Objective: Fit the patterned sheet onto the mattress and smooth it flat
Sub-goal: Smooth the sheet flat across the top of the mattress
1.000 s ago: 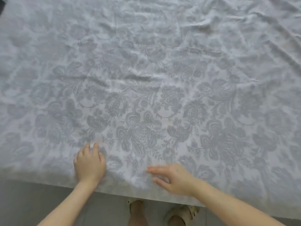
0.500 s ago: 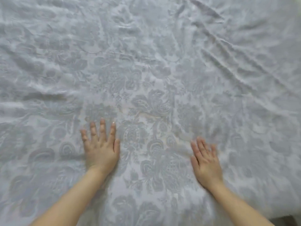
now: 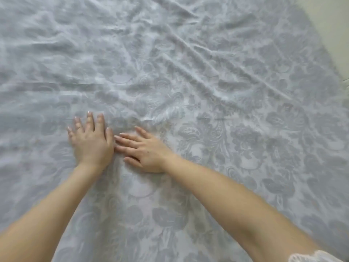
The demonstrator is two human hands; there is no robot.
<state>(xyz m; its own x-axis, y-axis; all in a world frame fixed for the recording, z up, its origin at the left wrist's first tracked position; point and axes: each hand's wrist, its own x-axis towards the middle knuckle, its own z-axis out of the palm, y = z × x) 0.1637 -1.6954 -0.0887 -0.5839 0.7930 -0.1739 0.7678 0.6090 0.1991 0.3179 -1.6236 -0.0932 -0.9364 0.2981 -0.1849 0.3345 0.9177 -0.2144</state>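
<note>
Where a white lace sleeve edge (image 3: 319, 258) shows at the near right corner, two bare forearms reach out over the patterned sheet (image 3: 236, 148), which fills nearly the whole view. The left hand (image 3: 92, 142) and right hand (image 3: 147, 152) lie flat and released on it — fingers spread, grasping nothing, fingertips almost touching. Beyond them the cloth runs in diagonal wrinkles toward a pale wall (image 3: 328, 21) — far right.

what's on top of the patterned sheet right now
Both hands lie flat on the patterned sheet: the left hand and right hand, side by side, fingers spread. Nothing else rests on it. The fabric under the palms and forearms is covered, so any creases there cannot be seen.
</note>
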